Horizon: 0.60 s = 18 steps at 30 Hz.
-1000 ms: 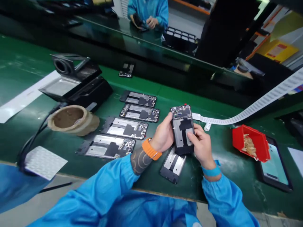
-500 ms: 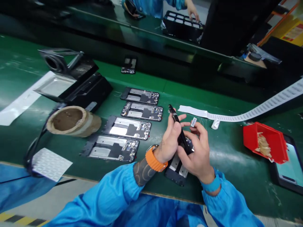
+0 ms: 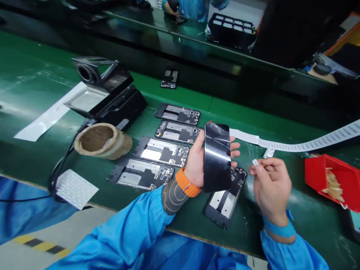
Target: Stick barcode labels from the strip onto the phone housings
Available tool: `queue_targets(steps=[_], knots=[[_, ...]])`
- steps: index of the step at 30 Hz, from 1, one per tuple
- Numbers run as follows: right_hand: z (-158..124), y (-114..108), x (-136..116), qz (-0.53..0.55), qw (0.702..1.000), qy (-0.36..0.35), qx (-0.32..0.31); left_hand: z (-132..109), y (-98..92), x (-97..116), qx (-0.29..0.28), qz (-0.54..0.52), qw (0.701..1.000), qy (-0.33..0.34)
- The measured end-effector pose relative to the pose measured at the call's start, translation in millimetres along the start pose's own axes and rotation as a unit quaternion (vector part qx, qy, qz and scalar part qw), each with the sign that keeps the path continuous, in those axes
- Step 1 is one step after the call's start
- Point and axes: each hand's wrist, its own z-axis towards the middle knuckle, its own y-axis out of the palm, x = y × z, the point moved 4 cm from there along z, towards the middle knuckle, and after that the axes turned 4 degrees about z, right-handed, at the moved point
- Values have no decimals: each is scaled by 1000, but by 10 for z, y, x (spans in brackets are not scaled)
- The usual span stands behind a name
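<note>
My left hand (image 3: 196,159) holds a phone (image 3: 217,157) with its glossy black screen turned up toward me, thumb on one long edge and fingertips showing past the other. A small white label (image 3: 255,162) is pinched between the thumb and finger of my right hand (image 3: 270,183), off to the right of the phone. Partly beneath the held phone, an opened phone frame (image 3: 222,206) lies on the green table. Left of my left hand, several more opened phone frames (image 3: 164,150) lie in a column, their circuit boards showing.
A label strip (image 3: 295,146) runs off to the right above a red bin (image 3: 320,170). On the left stand a cardboard tube (image 3: 120,144) and a black device (image 3: 120,103). Beyond the ledge, a co-worker's sleeve (image 3: 194,9) is near a black divided box (image 3: 230,37).
The held phone has turned from edge-on to screen up. My right hand has moved away from it to the right with the label. The view has shifted slightly.
</note>
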Motion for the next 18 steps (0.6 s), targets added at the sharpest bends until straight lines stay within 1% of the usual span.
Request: queue_targets(steps=[3, 5, 6, 8, 9, 11, 12, 13, 15, 16, 18], knots=[[1, 34, 20, 6, 999, 20, -35, 3, -22, -38, 18, 14, 1000, -14], [-23, 55, 16, 3, 999, 13, -42, 13, -44, -60, 41, 25, 999, -14], [-39, 64, 9, 0, 999, 2, -42, 18, -61, -68, 60, 37, 997, -3], [-79, 96, -10, -3, 998, -27, -58, 17, -112, -74, 120, 84, 988, 42], [-103, 125, -15, -4, 996, -38, -81, 8, -137, -75, 152, 118, 979, 73], [-159, 202, -11, -17, 987, -44, -151, -25, -171, -67, 203, 191, 949, 147], [-187, 240, -1, -36, 981, -42, -185, -45, -174, -60, 216, 226, 932, 185], [-208, 268, 12, -62, 975, -36, -209, -61, -169, -56, 218, 256, 917, 213], [-219, 290, 43, -115, 970, -21, -215, -76, -139, -56, 198, 299, 902, 238], [-206, 285, 58, -130, 971, -12, -201, -74, -119, -58, 180, 308, 904, 236], [-158, 257, 90, -126, 979, 14, -159, -59, -75, -70, 135, 292, 924, 207]])
